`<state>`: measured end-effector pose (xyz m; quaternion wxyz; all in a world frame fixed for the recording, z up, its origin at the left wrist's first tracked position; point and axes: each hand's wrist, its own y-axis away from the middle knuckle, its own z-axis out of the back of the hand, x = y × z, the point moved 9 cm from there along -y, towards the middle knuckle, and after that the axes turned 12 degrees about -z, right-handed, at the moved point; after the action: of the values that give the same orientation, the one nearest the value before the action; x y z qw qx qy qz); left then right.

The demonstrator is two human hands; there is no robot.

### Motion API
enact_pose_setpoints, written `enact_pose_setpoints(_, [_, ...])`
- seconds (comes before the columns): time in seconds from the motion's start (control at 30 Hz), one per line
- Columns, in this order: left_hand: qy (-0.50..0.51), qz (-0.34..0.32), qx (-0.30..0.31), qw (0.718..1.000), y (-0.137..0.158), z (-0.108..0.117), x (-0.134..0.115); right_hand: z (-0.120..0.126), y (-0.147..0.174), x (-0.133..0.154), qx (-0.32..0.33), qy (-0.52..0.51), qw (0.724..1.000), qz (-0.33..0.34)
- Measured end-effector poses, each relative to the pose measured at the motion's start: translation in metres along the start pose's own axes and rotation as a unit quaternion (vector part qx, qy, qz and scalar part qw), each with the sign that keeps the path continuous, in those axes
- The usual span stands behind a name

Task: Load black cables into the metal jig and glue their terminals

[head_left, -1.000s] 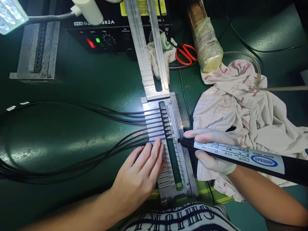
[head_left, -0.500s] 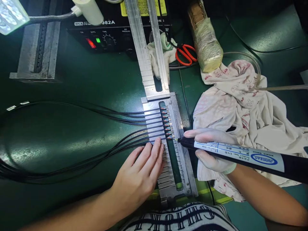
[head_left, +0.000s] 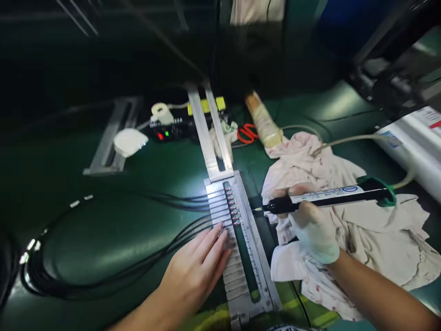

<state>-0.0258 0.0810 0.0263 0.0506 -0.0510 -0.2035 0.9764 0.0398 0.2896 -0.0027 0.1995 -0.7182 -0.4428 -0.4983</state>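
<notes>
My right hand (head_left: 310, 225), in a white glove, is closed round a black UV glue syringe (head_left: 324, 195) with a white label. Its fine tip (head_left: 257, 209) points left, just past the right edge of the slotted metal fixture (head_left: 257, 243). Several black cables (head_left: 186, 234) lie side by side across the fixture, their small connector ends (head_left: 234, 207) along its long slot. My bare left hand (head_left: 196, 262) rests with fingers stretched out and fingertips on the fixture beside the lowest cable. Those fingers partly hide the grooves.
A wrinkled white cloth (head_left: 358, 248) lies under my right arm. Behind the fixture are a second slotted metal bar (head_left: 200, 124), red scissors (head_left: 247, 133), a wrapped block (head_left: 265, 122), a control box (head_left: 179, 131) and a lamp head (head_left: 129, 141). A tube (head_left: 365, 138) runs to the right.
The view has tilted up and shows more of the bench's far side. My right hand has drawn the syringe tip away from the lowest connector, to the right. My left hand stays at the fixture.
</notes>
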Motion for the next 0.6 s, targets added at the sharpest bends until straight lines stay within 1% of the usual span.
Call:
enact_pose_setpoints(0.03, [-0.002, 0.004, -0.012, 1.0, -0.006, 0.007, 0.008, 0.009, -0.003, 0.009, -0.021, -0.042, 0.999, -0.002])
enact_pose_setpoints(0.07, [-0.015, -0.001, -0.011, 1.0, -0.016, 0.011, 0.015, 0.018, -0.005, 0.02, -0.043, -0.075, 0.996, 0.009])
enact_pose_setpoints(0.13, [-0.06, -0.026, 0.019, 0.998, -0.048, 0.007, 0.028, 0.037, -0.006, 0.044, -0.083, -0.134, 0.986, 0.057])
enact_pose_setpoints(0.2, [-0.097, -0.043, 0.072, 0.992, -0.094, -0.016, 0.044, 0.051, -0.005, 0.059, -0.099, -0.183, 0.973, 0.098])
enact_pose_setpoints(0.27, [-0.118, -0.048, 0.085, 0.988, -0.148, -0.045, 0.06, 0.063, -0.005, 0.062, -0.112, -0.212, 0.964, 0.117])
enact_pose_setpoints(0.33, [-0.126, -0.067, 0.095, 0.985, -0.2, -0.074, 0.071, 0.074, -0.006, 0.056, -0.127, -0.238, 0.957, 0.106])
enact_pose_setpoints(0.37, [-0.125, -0.073, 0.097, 0.985, -0.221, -0.085, 0.075, 0.078, -0.007, 0.052, -0.132, -0.252, 0.954, 0.096])
enact_pose_setpoints(0.4, [-0.123, -0.074, 0.096, 0.985, -0.236, -0.091, 0.078, 0.082, -0.008, 0.049, -0.133, -0.265, 0.951, 0.086])
enact_pose_setpoints(0.43, [-0.119, -0.073, 0.091, 0.986, -0.245, -0.092, 0.08, 0.084, -0.009, 0.047, -0.126, -0.276, 0.95, 0.077])
enact_pose_setpoints(0.47, [-0.112, -0.071, 0.083, 0.988, -0.247, -0.088, 0.081, 0.085, -0.009, 0.046, -0.116, -0.285, 0.949, 0.071])
enact_pose_setpoints(0.5, [-0.103, -0.065, 0.069, 0.99, -0.241, -0.078, 0.081, 0.086, -0.009, 0.048, -0.105, -0.292, 0.948, 0.07])
enact_pose_setpoints(0.53, [-0.092, -0.059, 0.051, 0.993, -0.228, -0.064, 0.079, 0.086, -0.008, 0.05, -0.096, -0.297, 0.947, 0.073])
enact_pose_setpoints(0.6, [-0.068, -0.031, -0.005, 0.997, -0.185, -0.025, 0.074, 0.087, -0.006, 0.056, -0.095, -0.301, 0.945, 0.083])
